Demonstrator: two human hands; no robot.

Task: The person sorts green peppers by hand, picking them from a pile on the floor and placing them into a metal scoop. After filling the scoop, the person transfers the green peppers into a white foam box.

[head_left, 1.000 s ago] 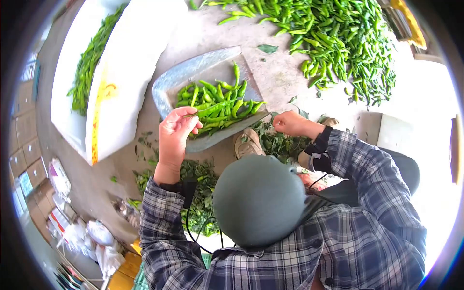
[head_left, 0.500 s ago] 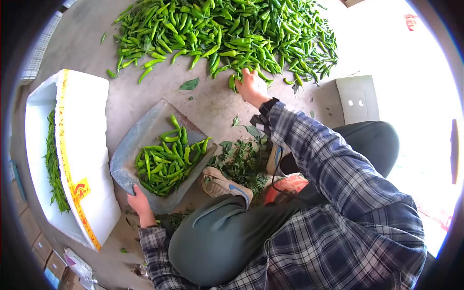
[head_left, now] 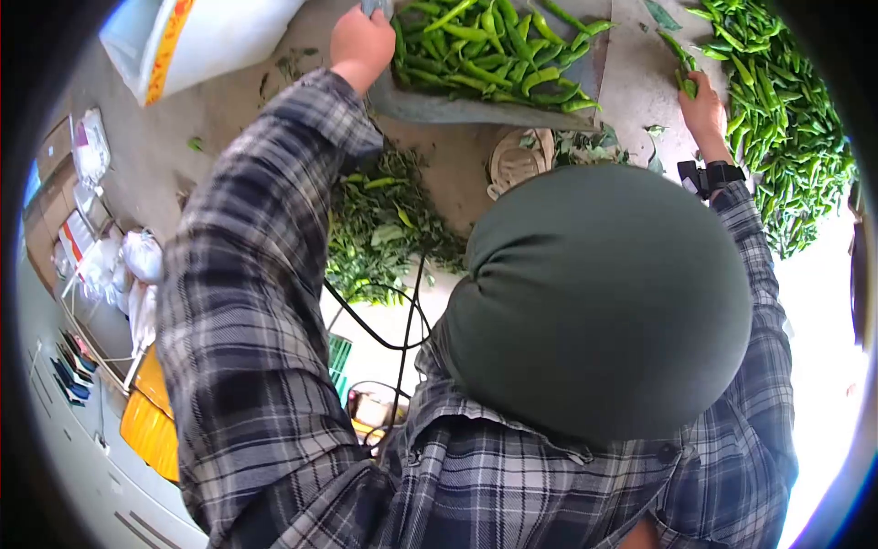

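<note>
My left hand [head_left: 363,41] grips the back edge of a grey scoop [head_left: 476,112] at the top of the view. Long green chili peppers [head_left: 494,59] lie heaped inside it. To the right of the scoop, my right hand [head_left: 704,112] is closed around a few green chili peppers [head_left: 682,64], whose ends stick out past the fingers. A large pile of green chili peppers [head_left: 786,119] spreads over the floor just beyond that hand.
A white foam box [head_left: 224,37] with yellow tape stands at upper left. Leaves and stems [head_left: 389,220] litter the floor below the scoop, near a shoe [head_left: 523,160]. Black cables [head_left: 402,343] hang beside my bent knee [head_left: 604,293]. Plastic bags [head_left: 142,256] lie at left.
The view has swung down and left, so the scoop and pile appear higher and farther right. My right hand has come away from the pile's edge with peppers; my left stays on the scoop.
</note>
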